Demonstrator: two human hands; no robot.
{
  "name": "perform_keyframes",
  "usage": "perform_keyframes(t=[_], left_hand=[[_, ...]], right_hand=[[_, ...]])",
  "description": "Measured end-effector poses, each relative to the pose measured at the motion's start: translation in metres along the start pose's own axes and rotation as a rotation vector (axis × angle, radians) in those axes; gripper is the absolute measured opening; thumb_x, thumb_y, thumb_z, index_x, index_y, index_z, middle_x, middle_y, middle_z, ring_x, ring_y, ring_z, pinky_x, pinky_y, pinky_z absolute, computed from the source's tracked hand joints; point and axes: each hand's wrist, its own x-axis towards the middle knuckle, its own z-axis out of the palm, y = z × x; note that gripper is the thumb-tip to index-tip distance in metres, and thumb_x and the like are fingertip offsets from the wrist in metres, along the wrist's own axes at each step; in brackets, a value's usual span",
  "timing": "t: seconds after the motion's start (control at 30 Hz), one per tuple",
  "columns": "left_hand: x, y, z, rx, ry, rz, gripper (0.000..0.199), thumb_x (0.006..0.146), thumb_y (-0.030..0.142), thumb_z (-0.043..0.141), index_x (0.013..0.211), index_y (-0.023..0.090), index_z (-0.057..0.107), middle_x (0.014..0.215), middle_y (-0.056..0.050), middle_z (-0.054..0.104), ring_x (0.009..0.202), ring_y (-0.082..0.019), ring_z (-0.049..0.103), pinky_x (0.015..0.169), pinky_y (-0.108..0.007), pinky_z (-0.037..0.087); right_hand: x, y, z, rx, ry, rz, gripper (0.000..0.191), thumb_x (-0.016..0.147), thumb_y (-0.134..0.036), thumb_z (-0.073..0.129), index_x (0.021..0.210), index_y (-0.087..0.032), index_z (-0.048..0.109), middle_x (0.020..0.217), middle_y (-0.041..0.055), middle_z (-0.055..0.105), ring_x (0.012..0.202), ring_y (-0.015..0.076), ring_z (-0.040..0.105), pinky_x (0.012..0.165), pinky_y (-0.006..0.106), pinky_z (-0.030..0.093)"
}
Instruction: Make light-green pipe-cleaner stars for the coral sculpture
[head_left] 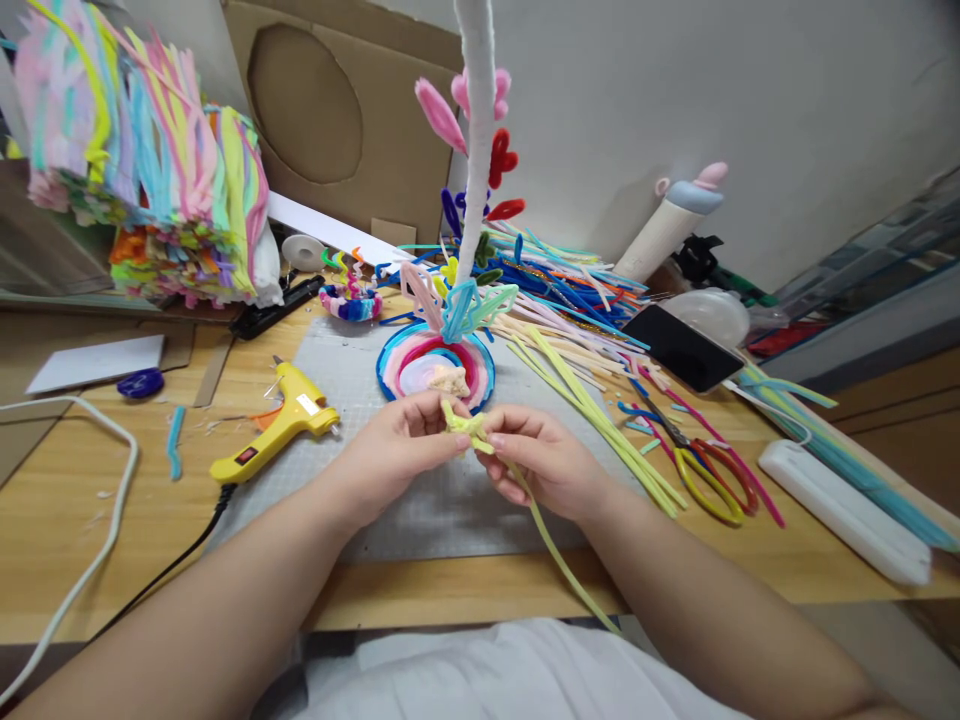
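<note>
Both hands meet in front of me over the grey cutting mat. A yellow-green pipe cleaner is bent into a small folded shape where they meet, and its long tail hangs down to the right. My left hand pinches the folded end between thumb and fingers. My right hand grips the same piece beside it, fingertips closed. Just beyond stands a round base of coiled pipe cleaners in blue, pink and white. A white fuzzy stem rises behind it, with coloured loops around it.
A yellow hot glue gun lies to the left. Loose yellow-green pipe cleaners, scissors, a phone and a white power strip lie to the right. Pipe cleaner bundles are stacked at back left.
</note>
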Motion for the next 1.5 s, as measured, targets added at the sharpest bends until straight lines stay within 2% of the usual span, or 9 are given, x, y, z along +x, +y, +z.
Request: perform_keyframes(t=[0.07,0.2,0.3,0.47,0.67,0.87,1.17,1.33,1.5], left_hand=[[0.0,-0.001,-0.001,0.028,0.013,-0.016,0.016,0.071,0.025,0.072,0.081,0.016,0.064,0.076,0.001,0.063,0.066,-0.011,0.054,0.06,-0.022,0.04],[0.001,-0.002,-0.003,0.099,0.044,-0.027,0.017,0.067,0.026,0.075,0.074,0.014,0.065,0.074,-0.001,0.065,0.073,-0.015,0.058,0.07,-0.026,0.043],[0.002,0.0,-0.003,0.147,0.059,-0.038,0.017,0.062,0.025,0.078,0.069,0.014,0.066,0.072,-0.001,0.065,0.071,-0.015,0.058,0.07,-0.026,0.043],[0.002,-0.002,-0.003,0.045,0.066,-0.063,0.019,0.062,0.026,0.079,0.072,0.014,0.067,0.072,-0.001,0.068,0.065,-0.012,0.058,0.064,-0.023,0.042],[0.001,-0.006,-0.001,0.065,0.194,-0.048,0.025,0.062,0.031,0.079,0.075,0.015,0.064,0.064,0.001,0.064,0.056,-0.009,0.052,0.054,-0.021,0.038],[0.0,0.0,0.005,0.116,0.345,0.021,0.026,0.059,0.031,0.081,0.071,0.016,0.063,0.061,0.002,0.063,0.053,-0.01,0.053,0.053,-0.022,0.039],[0.001,-0.004,0.005,0.338,0.417,0.173,0.017,0.065,0.027,0.074,0.077,0.017,0.067,0.067,0.001,0.064,0.059,-0.013,0.052,0.055,-0.024,0.038],[-0.001,0.001,0.003,0.526,0.268,0.112,0.009,0.067,0.024,0.07,0.07,0.015,0.068,0.059,0.002,0.058,0.055,-0.012,0.047,0.053,-0.023,0.033],[-0.001,0.002,-0.002,0.163,-0.021,-0.11,0.014,0.068,0.026,0.072,0.074,0.015,0.066,0.067,0.001,0.062,0.062,-0.012,0.053,0.061,-0.023,0.039]], right_hand=[[0.0,-0.001,0.001,0.004,0.004,0.016,0.017,0.075,-0.029,0.067,0.075,-0.016,0.057,0.056,-0.0049,0.054,0.038,0.004,0.043,0.031,0.011,0.032],[-0.001,-0.004,0.001,0.035,0.006,0.033,0.018,0.073,-0.029,0.067,0.074,-0.016,0.055,0.051,-0.0052,0.054,0.035,0.0035,0.04,0.031,0.012,0.03],[-0.001,-0.005,0.0,0.037,0.008,0.037,0.017,0.073,-0.028,0.067,0.075,-0.016,0.056,0.05,-0.005,0.055,0.034,0.0035,0.039,0.031,0.012,0.029],[0.0,-0.002,0.002,-0.02,0.041,0.01,0.018,0.073,-0.031,0.064,0.077,-0.017,0.054,0.05,-0.0059,0.053,0.035,0.0043,0.038,0.03,0.013,0.027],[-0.002,0.004,0.008,-0.325,0.131,-0.172,0.013,0.081,-0.028,0.056,0.075,-0.018,0.05,0.048,-0.0095,0.042,0.034,0.0034,0.033,0.032,0.015,0.025],[-0.005,0.011,0.008,-0.624,0.252,-0.379,0.011,0.083,-0.022,0.054,0.073,-0.018,0.051,0.058,-0.0053,0.045,0.047,0.0062,0.038,0.044,0.019,0.03],[-0.013,0.005,0.009,-1.06,0.245,-0.585,0.009,0.084,-0.013,0.049,0.082,-0.018,0.056,0.062,-0.0031,0.051,0.053,0.0086,0.045,0.052,0.021,0.035],[-0.015,-0.003,0.004,-1.198,0.189,-0.663,0.012,0.084,-0.012,0.049,0.082,-0.018,0.059,0.065,-0.001,0.056,0.055,0.0097,0.048,0.054,0.022,0.038],[-0.013,-0.007,-0.003,-1.074,0.134,-0.683,0.011,0.085,-0.014,0.054,0.09,-0.019,0.062,0.077,0.0024,0.066,0.063,0.0115,0.057,0.059,0.023,0.044]])
